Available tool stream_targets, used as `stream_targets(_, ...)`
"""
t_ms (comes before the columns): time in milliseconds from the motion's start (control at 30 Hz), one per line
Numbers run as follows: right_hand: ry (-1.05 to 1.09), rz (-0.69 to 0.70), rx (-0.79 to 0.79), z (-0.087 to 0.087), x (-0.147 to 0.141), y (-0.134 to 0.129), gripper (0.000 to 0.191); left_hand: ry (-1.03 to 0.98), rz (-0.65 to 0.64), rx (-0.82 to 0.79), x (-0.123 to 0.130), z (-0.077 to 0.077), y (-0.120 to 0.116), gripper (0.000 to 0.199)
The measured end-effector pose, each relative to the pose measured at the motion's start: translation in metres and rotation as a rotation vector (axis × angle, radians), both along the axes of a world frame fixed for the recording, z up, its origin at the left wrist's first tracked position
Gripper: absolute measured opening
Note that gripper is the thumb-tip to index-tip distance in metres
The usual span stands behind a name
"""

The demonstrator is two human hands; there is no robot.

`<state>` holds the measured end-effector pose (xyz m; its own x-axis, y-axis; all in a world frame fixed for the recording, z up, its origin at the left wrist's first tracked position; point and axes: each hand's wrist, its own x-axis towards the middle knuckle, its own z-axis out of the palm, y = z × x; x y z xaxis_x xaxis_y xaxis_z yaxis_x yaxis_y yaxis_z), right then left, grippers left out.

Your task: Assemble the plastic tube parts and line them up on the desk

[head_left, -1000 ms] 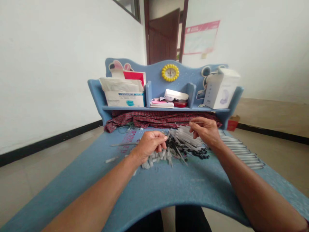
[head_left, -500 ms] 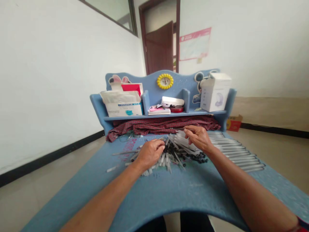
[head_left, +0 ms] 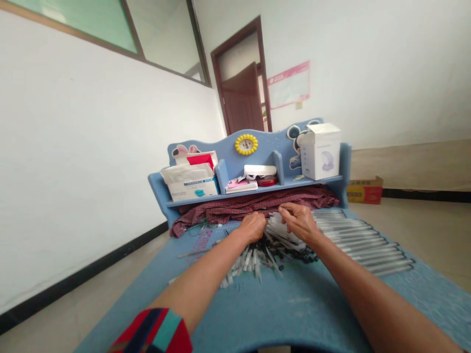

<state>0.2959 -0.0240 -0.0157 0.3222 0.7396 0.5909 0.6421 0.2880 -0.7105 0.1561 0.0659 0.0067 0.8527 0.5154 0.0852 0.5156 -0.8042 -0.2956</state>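
Pens (head_left: pixel 368 243), seemingly finished, in a row at right of blue table (head_left: pixel 287 309); loose pen parts (head_left: pixel 253 260), apparently unassembled, heaped about left hand (head_left: pixel 253 227) and right hand (head_left: pixel 300 223), grips indiscernible.

Loose pen parts (head_left: pixel 250 262) mid counter (head_left: pixel 290 306), row of pens (head_left: pixel 364 245) to their right, cloth (head_left: pixel 228 211) behind, below shelf (head_left: pixel 294 184); on shelf, box (head_left: pixel 191 189) left, tin (head_left: pixel 267 181) between dividers (head_left: pixel 278 166), carton (head_left: pixel 324 154) right; door (head_left: pixel 244 100) further back
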Motion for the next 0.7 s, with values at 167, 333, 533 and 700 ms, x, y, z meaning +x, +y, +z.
stream_targets(167,0.018,-0.025,0.003,0.002,0.004,0.001,0.031,0.129,0.003,0.019,0.01,-0.001,0.005,0.025)
stream_targets(333,0.05,-0.024,0.001,0.002,0.006,0.001,0.031,0.164,-0.008,0.071,0.011,-0.004,0.008,0.026)
stream_targets(533,0.127,0.009,0.007,0.004,0.005,-0.001,0.029,0.13,-0.055,0.101,0.003,-0.004,0.009,0.024)
stream_targets(700,0.257,0.068,0.027,0.005,0.006,0.0,0.03,0.038,-0.051,0.122,-0.015,0.004,0.012,0.024)
